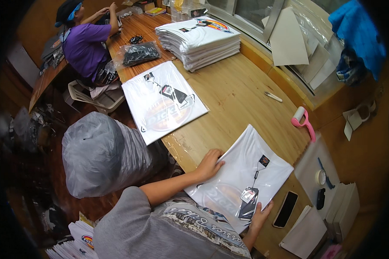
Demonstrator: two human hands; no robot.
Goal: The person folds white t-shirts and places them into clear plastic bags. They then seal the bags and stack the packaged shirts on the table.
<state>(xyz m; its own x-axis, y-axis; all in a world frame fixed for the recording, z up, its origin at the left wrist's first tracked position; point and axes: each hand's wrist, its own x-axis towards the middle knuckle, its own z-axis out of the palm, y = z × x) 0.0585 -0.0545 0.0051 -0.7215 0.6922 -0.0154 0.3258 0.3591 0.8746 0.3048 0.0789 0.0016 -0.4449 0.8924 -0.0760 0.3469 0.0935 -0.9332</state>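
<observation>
In front of my body lies a folded white T-shirt in a clear plastic bag (229, 172), tilted across the table's near edge. A black hang tag (249, 203) on a cord and a small dark label (264, 161) show through the film. My left hand (209, 165) grips its left edge, thumb and fingers bent against the bag. At the lower right edge, my right hand (260, 215) holds the bag with the fingers partly under it. Farther left is another bagged white T-shirt (168, 101), lying flat and touched by neither hand.
A stack of folded white shirts (199, 43) stands at the back, beside a bagged black garment (140, 53). Rightward lie a pink lint roller (304, 123), a phone (285, 209) and a tape roll (320, 177). A big plastic-wrapped bundle (103, 151) stands left; a person in purple (86, 54) sits beyond.
</observation>
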